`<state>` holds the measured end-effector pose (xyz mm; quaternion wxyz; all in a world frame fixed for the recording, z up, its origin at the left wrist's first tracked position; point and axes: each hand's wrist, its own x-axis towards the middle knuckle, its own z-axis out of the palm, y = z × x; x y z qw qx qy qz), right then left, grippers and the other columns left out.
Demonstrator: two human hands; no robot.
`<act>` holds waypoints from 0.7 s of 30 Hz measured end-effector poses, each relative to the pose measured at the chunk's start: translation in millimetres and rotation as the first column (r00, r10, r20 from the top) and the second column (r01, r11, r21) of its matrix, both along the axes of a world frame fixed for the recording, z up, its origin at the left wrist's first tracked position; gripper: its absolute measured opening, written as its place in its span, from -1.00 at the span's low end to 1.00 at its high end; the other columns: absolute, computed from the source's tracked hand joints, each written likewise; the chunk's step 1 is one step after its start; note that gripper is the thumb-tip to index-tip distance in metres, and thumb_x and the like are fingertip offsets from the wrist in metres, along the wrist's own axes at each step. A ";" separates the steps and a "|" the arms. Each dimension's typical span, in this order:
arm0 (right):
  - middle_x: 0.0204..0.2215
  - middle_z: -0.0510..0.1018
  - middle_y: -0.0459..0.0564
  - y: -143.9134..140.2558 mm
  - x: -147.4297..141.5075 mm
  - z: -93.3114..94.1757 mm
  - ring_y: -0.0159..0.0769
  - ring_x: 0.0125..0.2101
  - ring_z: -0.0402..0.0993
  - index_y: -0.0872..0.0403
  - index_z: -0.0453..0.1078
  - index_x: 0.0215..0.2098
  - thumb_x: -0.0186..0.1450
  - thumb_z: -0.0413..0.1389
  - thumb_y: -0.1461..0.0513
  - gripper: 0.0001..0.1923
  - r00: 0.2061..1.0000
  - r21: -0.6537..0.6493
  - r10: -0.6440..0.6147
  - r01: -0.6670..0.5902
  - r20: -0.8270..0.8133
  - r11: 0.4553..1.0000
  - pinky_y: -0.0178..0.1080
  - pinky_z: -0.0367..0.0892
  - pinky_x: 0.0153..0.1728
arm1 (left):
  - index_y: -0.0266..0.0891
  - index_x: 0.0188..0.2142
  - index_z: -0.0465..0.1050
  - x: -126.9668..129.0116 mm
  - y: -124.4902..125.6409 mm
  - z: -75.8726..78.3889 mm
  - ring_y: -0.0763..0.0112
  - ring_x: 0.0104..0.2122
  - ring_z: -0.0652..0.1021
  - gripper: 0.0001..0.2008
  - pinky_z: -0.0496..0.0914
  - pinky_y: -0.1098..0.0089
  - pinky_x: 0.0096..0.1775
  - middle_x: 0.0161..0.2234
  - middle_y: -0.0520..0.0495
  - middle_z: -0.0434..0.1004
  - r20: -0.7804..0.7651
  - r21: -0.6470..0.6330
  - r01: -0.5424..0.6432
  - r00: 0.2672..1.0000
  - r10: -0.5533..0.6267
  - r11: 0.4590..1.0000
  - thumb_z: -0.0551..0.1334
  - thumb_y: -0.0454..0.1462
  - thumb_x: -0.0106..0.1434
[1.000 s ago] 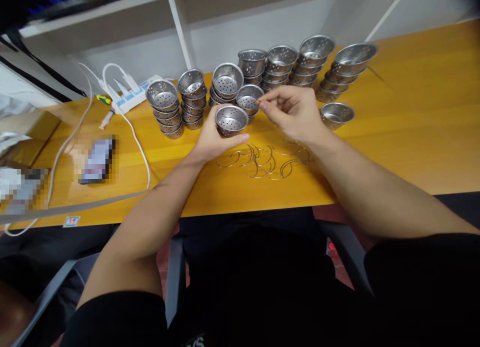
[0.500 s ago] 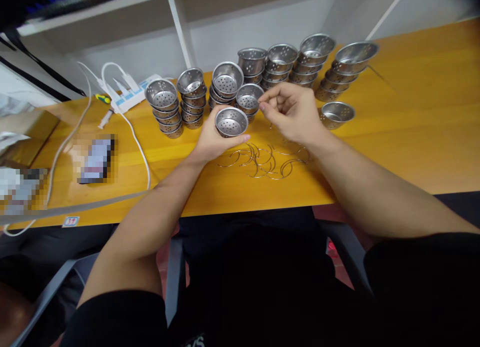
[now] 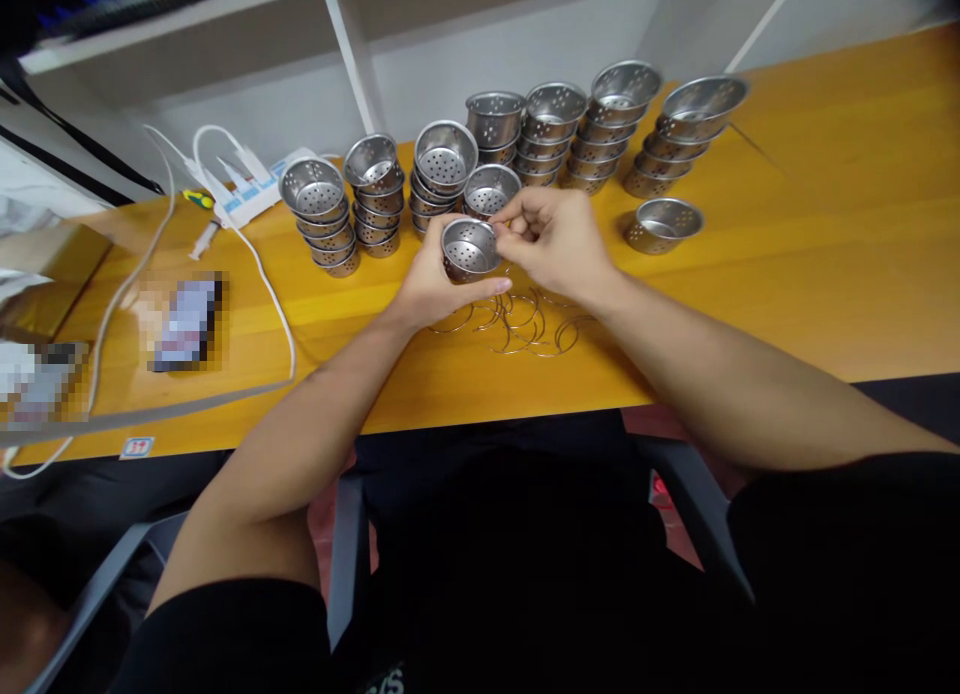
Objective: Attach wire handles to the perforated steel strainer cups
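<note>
My left hand point(image 3: 435, 284) is wrapped round a small perforated metal strainer cup point(image 3: 469, 252), its open mouth facing up toward me. At the cup's right rim, my right hand point(image 3: 551, 236) pinches a thin curved wire point(image 3: 508, 270); most of that wire is hidden by the fingers. Below both hands, several loose curved wires point(image 3: 525, 324) lie in a tangle on the table. Just behind the held cup stands another strainer cup point(image 3: 491, 192), partly covered by my right fingers. A single strainer cup point(image 3: 664, 226) sits to the right of my right hand.
Stacks of strainer cups point(image 3: 375, 209) line the back of the wooden table point(image 3: 825, 274). On the left are a power strip point(image 3: 255, 194), white cables, a syringe point(image 3: 205, 240), a blurred phone-like object point(image 3: 187, 319) and a cardboard box point(image 3: 67, 264).
My right hand has moved left and down, bringing the pinched wire to the rim of the held cup. The cup has shifted slightly right in my left hand.
</note>
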<state>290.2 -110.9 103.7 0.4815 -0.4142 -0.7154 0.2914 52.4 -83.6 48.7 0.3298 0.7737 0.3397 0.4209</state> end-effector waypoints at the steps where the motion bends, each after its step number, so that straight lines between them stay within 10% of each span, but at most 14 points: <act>1: -0.39 0.46 -0.04 1.0 -0.1 -1.6 -0.07 -0.35 0.39 -0.15 0.63 -0.16 0.48 0.62 -0.12 -0.61 1.000 -0.003 -0.004 0.004 0.001 1.000 0.10 0.62 -0.18 | 0.05 0.57 0.32 0.8 -0.5 0.5 -0.16 0.36 0.76 0.16 0.72 -0.24 0.48 0.32 -0.22 0.61 0.005 -0.002 0.002 1.000 -0.002 1.000 0.83 0.30 0.25; 10: -0.41 0.45 -0.05 -0.3 -8.0 -0.6 -0.07 -0.35 0.42 -0.14 0.71 -0.04 0.49 0.61 -0.21 -0.58 0.998 0.002 0.011 -0.011 -0.054 1.000 0.10 0.71 -0.17 | -0.01 0.54 0.34 -2.3 1.7 -11.0 -0.10 0.33 0.78 0.03 0.73 -0.16 0.46 0.35 -0.24 0.65 -0.013 0.051 -0.028 0.999 0.029 0.998 0.77 0.24 0.36; 21: -0.32 0.60 -0.03 -10.9 15.9 28.8 -0.07 -0.27 0.57 -0.14 0.68 -0.16 0.14 0.80 -0.48 -0.19 0.939 -0.155 0.319 -0.336 -0.129 0.929 0.02 0.63 -0.23 | 0.07 0.61 0.36 -13.8 9.2 -15.2 -0.12 0.36 0.79 0.04 0.74 -0.13 0.46 0.36 -0.21 0.66 -0.026 0.060 0.067 0.997 -0.066 0.996 0.72 0.31 0.39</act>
